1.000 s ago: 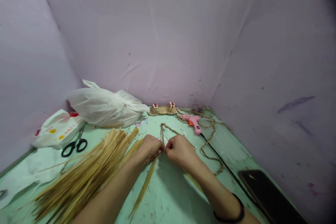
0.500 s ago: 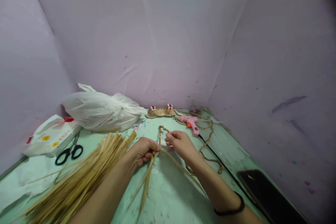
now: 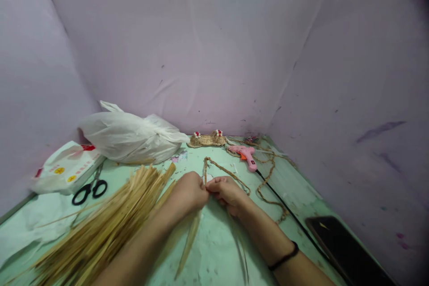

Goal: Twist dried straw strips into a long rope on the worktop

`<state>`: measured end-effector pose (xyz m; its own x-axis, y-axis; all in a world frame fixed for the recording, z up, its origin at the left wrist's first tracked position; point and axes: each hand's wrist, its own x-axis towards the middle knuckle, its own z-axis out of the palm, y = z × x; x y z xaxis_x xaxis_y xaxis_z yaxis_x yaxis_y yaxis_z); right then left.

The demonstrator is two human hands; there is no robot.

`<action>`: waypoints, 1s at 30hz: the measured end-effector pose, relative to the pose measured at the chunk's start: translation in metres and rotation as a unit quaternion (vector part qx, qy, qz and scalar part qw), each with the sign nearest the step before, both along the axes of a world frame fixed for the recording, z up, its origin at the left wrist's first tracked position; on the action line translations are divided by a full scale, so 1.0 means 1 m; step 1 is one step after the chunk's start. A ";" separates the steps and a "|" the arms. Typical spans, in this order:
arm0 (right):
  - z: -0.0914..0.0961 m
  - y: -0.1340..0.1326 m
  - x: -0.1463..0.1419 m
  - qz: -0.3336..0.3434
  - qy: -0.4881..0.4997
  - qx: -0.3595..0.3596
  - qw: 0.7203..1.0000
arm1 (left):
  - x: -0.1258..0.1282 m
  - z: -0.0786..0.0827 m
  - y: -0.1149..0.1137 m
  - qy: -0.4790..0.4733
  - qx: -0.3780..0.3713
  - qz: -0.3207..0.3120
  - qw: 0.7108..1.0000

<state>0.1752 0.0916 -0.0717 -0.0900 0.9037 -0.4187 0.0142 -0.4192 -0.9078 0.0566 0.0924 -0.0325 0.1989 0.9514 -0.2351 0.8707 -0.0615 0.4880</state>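
Observation:
My left hand (image 3: 191,193) and my right hand (image 3: 228,193) meet above the middle of the table, their fingertips pinched at the working end of a braided straw cord (image 3: 228,171). From this end the cord rises, bends over and slants down to the right behind my right hand. Loose straw strands (image 3: 189,245) hang toward me below my left hand, and thinner ones trail under my right wrist. The exact grip at the fingertips is partly hidden. Left of my left forearm lies a thick bundle of dry straw (image 3: 103,223).
A pink glue gun (image 3: 247,155) with its black cable lies right of centre, and a dark phone (image 3: 345,250) at the right edge. Black-handled scissors (image 3: 90,191), a white box (image 3: 72,165) and a tied white bag (image 3: 134,138) occupy the left. Woven sandals (image 3: 208,140) stand by the wall.
My right hand has come down and left to meet my left hand at the cord's end. My left hand has turned over, and the strands near my right arm have shifted.

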 end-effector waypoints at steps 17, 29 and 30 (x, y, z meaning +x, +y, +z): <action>0.006 0.002 0.014 0.067 0.085 -0.012 0.994 | -0.001 -0.011 0.015 -0.317 -0.224 0.097 0.917; 0.019 -0.010 0.008 0.053 -0.446 0.181 0.875 | 0.004 -0.027 0.012 -0.206 -0.120 0.092 0.967; 0.024 -0.013 0.006 0.054 -0.470 0.176 0.863 | 0.004 -0.025 0.011 -0.216 -0.134 0.097 0.962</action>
<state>0.1813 0.0786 -0.0478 0.0478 0.9974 -0.0537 0.8353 -0.0694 -0.5454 0.0609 0.1036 -0.0578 0.1570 0.8976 -0.4120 0.5654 0.2603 0.7827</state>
